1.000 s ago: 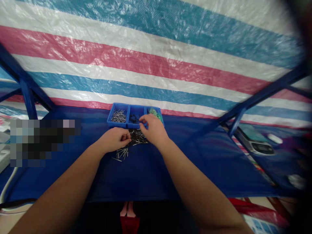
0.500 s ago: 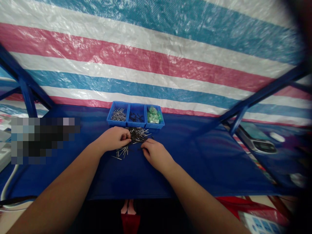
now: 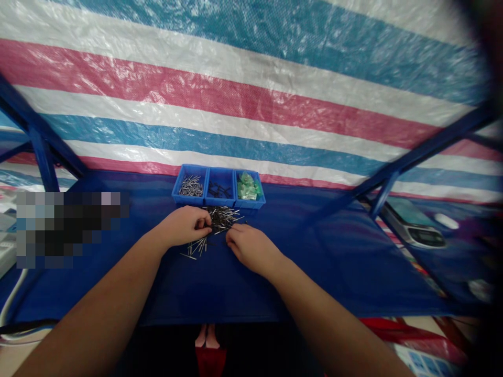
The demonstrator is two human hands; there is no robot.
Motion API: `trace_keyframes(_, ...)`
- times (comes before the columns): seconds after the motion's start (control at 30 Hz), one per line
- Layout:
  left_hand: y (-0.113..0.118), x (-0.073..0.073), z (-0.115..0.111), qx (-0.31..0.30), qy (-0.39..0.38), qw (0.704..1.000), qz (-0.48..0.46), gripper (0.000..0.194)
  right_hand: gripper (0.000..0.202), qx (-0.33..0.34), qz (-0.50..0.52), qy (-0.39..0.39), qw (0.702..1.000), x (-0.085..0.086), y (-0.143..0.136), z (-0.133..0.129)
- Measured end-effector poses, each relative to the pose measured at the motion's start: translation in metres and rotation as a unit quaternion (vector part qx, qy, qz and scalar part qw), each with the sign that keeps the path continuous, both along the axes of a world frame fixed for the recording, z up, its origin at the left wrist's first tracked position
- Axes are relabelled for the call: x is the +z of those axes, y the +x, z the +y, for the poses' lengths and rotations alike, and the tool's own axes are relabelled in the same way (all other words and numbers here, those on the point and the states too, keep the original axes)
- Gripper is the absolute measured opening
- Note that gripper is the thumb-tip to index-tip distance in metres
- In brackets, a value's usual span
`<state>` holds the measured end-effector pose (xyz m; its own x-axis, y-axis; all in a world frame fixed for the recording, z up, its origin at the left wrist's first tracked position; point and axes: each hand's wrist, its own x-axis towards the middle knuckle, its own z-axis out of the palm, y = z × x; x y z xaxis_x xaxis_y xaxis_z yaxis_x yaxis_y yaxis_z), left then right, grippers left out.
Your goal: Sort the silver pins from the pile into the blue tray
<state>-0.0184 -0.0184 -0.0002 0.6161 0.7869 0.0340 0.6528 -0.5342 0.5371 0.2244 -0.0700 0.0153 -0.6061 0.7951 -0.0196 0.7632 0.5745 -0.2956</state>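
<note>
A loose pile of thin silver and dark metal pins (image 3: 223, 215) lies on the blue table. My left hand (image 3: 188, 225) is at the pile's left edge, its thumb and fingers curled together; what they hold, if anything, is hidden. At the lower right of the pile, my right hand (image 3: 249, 246) has its fingers bent and pressed together, and their tips are too small and dark to make out. A smaller spread of silver pins (image 3: 198, 246) lies just below my left hand.
Behind the pile stand three joined blue bins: one with silver pins (image 3: 190, 186), one with black pieces (image 3: 219, 189), one with green plastic bags (image 3: 248, 187). A digital scale (image 3: 424, 236) sits far right. Blue frame bars (image 3: 45, 157) rise at both sides before a striped sheet.
My right hand has shifted slightly left, closer to the pile. The left hand stays in nearly the same place.
</note>
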Motion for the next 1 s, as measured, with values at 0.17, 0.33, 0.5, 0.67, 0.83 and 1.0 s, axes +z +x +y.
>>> trace_keyframes(0.17,0.000,0.003,-0.001,0.006,-0.002,1.000,-0.006,0.014,0.011,0.017,0.109,0.083,0.990,0.029,-0.003,0.018)
trace_keyframes(0.33,-0.002,0.006,-0.002,0.007,-0.026,1.000,-0.004,0.013,0.022,-0.072,0.161,0.155,0.972,0.042,-0.014,0.050)
trace_keyframes(0.5,-0.003,0.006,-0.002,-0.004,-0.034,0.999,0.004,0.016,0.013,-0.049,0.121,0.085,0.988,0.033,-0.012,0.053)
trace_keyframes(0.67,0.001,0.003,-0.001,0.003,-0.014,1.000,0.017,0.011,0.010,0.017,0.093,-0.013,0.995,0.009,-0.005,0.040)
trace_keyframes(0.83,0.002,0.001,0.000,-0.001,-0.009,1.000,0.012,0.008,0.012,0.001,0.090,-0.033,0.995,-0.006,-0.002,0.040)
trace_keyframes(1.0,0.004,0.003,-0.001,-0.011,-0.004,1.000,0.000,0.008,0.015,0.019,0.105,-0.043,0.993,-0.010,0.001,0.044)
